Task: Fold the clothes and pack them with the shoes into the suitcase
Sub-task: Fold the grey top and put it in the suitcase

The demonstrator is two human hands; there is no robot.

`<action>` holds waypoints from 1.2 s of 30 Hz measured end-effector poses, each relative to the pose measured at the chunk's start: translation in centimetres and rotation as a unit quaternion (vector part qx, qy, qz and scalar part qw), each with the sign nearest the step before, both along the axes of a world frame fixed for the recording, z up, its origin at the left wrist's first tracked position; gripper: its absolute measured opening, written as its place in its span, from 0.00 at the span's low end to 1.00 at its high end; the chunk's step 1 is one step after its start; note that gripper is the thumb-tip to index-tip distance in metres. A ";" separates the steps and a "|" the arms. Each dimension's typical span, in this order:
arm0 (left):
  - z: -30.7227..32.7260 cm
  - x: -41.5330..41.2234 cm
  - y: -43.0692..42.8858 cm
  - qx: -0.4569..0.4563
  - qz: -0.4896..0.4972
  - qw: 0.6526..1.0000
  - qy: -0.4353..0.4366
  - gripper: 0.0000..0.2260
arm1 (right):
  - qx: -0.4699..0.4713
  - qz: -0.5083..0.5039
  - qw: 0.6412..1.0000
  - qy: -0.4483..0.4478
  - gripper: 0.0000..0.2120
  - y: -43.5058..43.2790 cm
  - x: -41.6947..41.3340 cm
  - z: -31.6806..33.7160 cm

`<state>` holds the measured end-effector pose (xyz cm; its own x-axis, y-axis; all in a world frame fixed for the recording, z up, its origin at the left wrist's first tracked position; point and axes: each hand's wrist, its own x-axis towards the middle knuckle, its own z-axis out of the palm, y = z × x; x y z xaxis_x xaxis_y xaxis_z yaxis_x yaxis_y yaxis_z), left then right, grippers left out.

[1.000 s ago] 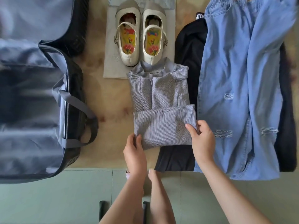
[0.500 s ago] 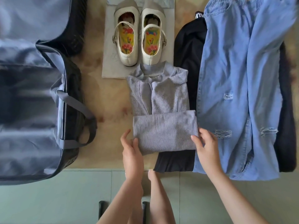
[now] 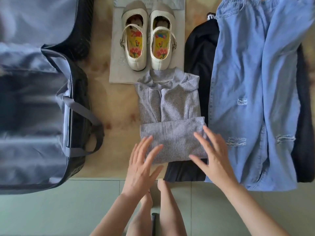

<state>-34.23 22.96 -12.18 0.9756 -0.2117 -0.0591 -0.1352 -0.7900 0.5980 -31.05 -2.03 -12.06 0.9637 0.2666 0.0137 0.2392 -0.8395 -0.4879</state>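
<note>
Left hand (image 3: 141,166) and right hand (image 3: 215,159) spread open over the soft, floppy striped top (image 3: 172,108) mid-frame; I'd grab its folded sides.

The folded knit top (image 3: 170,116) at the centre is finely striped grey and white. At 12 o'clock, the pair of cream strap shoes (image 3: 136,63) shows yellow insoles printed with red flowers. At 3 o'clock, the light blue denim jeans (image 3: 247,82) carry white frayed rips and lie over a black garment (image 3: 196,65). At 9 o'clock, the black fabric suitcase (image 3: 77,92) has blue-grey lining.
</note>
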 end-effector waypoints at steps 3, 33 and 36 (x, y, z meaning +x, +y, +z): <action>-1.3 -0.1 0.2 0.092 -0.118 0.987 0.055 0.44 | -0.097 0.093 0.989 0.054 0.46 -1.3 -0.4 -1.3; 3.1 14.7 1.5 -0.298 0.301 0.847 0.322 0.34 | 0.168 -0.329 0.901 0.227 0.21 3.5 12.4 3.1; 2.0 14.1 0.5 -0.208 0.280 0.870 0.347 0.33 | 0.093 -0.267 0.925 0.254 0.26 3.5 11.5 1.9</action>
<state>-20.14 23.50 -10.15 0.6919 0.1421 -0.7079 0.7102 -0.3103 0.6319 -19.54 1.50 -10.14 0.8513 -0.2113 -0.4801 -0.4862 -0.6615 -0.5710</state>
